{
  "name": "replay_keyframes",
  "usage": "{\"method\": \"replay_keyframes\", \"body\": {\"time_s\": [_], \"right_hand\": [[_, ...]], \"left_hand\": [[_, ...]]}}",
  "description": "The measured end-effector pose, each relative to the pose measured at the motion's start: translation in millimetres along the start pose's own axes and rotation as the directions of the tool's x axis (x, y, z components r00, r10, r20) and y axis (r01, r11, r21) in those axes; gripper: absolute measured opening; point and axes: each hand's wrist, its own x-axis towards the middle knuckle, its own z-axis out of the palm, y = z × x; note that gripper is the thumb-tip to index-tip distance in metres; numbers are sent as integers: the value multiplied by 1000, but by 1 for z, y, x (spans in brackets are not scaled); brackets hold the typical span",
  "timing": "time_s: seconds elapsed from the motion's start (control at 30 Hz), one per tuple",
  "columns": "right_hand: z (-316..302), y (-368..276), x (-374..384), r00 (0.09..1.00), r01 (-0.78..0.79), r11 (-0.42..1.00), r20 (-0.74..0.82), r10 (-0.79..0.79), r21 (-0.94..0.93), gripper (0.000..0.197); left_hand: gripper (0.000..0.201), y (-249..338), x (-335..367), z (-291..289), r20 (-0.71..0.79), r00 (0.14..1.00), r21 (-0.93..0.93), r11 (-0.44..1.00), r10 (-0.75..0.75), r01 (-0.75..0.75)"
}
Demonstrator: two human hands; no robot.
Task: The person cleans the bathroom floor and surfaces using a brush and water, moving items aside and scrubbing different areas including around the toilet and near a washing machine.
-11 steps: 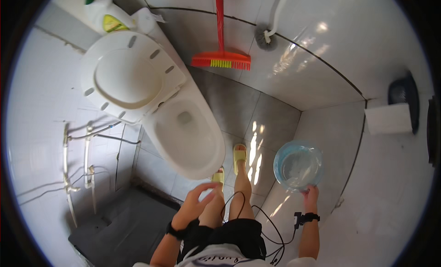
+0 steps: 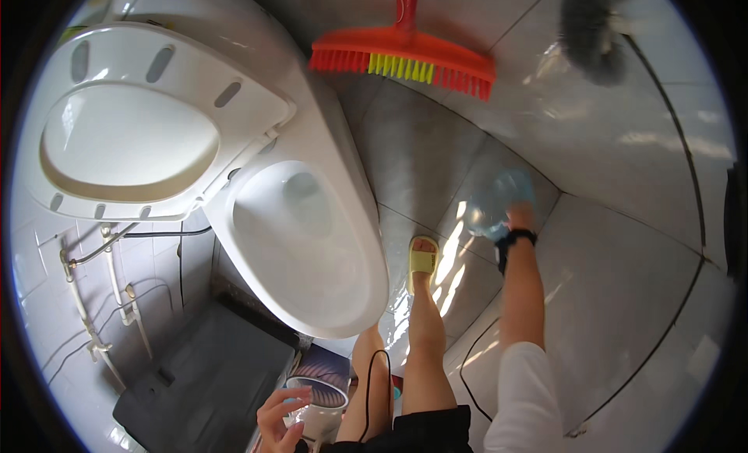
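A translucent light-blue basin (image 2: 485,207), smeared by motion, is down near the grey floor tiles with my right hand (image 2: 520,216) on its near rim. My right arm stretches forward, a black band round the wrist. At the lower left, my left hand (image 2: 279,415) has its fingers apart and nothing in them. It is beside a round-rimmed container (image 2: 321,392) with a patterned side. Between the arms and to the left stands a white toilet bowl (image 2: 312,254), its seat and lid (image 2: 128,141) raised. A yellow slipper (image 2: 423,260) is on one foot.
A red broom (image 2: 405,52) with red and yellow bristles is at the far wall. To its right hangs a grey toilet brush (image 2: 594,36). Pipes (image 2: 86,313) run along the left wall above a dark grey slab (image 2: 202,383). A black cable loops by my legs.
My right hand has moved forward and down with the basin, away from the right wall. My left hand has moved down and left. The view has come closer to the toilet and broom.
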Motion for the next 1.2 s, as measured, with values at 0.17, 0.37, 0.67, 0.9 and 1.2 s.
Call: {"method": "replay_keyframes", "body": {"time_s": [0.17, 0.37, 0.67, 0.9, 1.2], "right_hand": [[-100, -165, 43, 929, -280, 944, 298, 220, 173, 24], [-56, -103, 17, 977, -175, 979, 137, 161, 102, 25], [-66, -53, -66, 769, -639, 513, 480, 422, 573, 20], [-91, -89, -142, 966, -141, 910, 254, 41, 390, 26], [-113, -182, -262, 640, 763, 645, 95, -763, 39, 19]], "left_hand": [[38, -6, -10, 14, -243, 969, -31, 999, -40, 33], [42, -2, 8, 38, -271, 960, -119, 987, 73, -108], [41, 2, -15, 37, -259, 964, -141, 985, 63, -102], [28, -33, -41, 14, -212, 951, -141, 955, 227, -259], [20, -93, -81, 17, -418, 908, -329, 935, -22, -129]]}}
